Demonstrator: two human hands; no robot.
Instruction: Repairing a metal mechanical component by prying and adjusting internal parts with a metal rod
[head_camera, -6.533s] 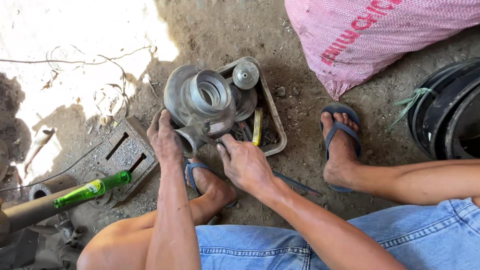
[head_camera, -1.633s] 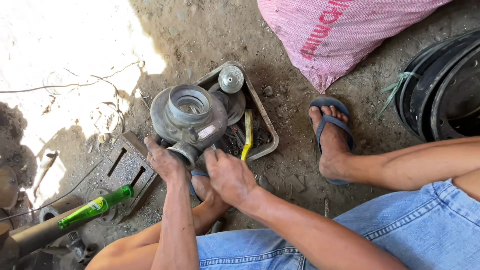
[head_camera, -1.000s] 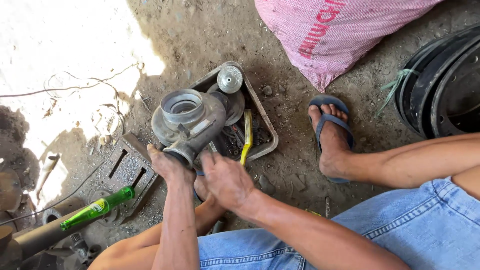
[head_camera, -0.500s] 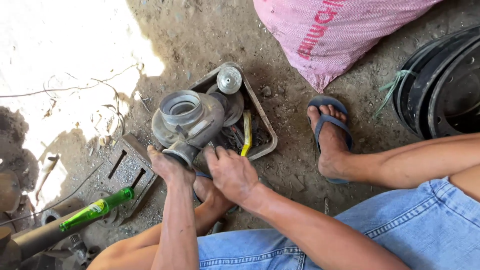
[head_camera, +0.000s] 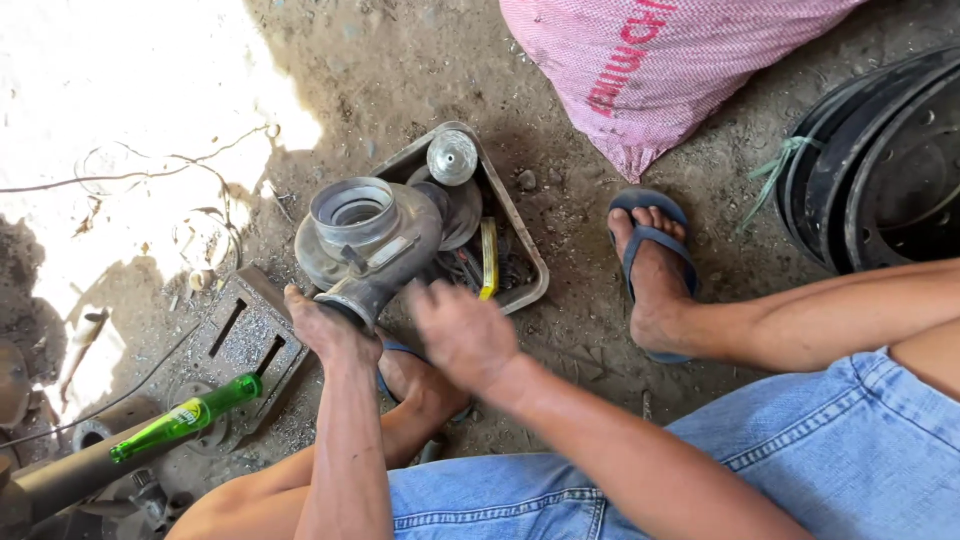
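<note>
Turbo housing leans on the metal tray, outlet neck pointing down-left into left hand, fingers wrapped on it; right hand, blurred, fingers spread open, sits just right of neck, w/ nothing held.

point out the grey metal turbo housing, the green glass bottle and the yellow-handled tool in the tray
grey metal turbo housing (head_camera: 372, 238), head view, on its round body below the inlet ring
green glass bottle (head_camera: 185, 417), head view, mid-body by the label
yellow-handled tool (head_camera: 489, 258), head view, middle of the handle
</note>
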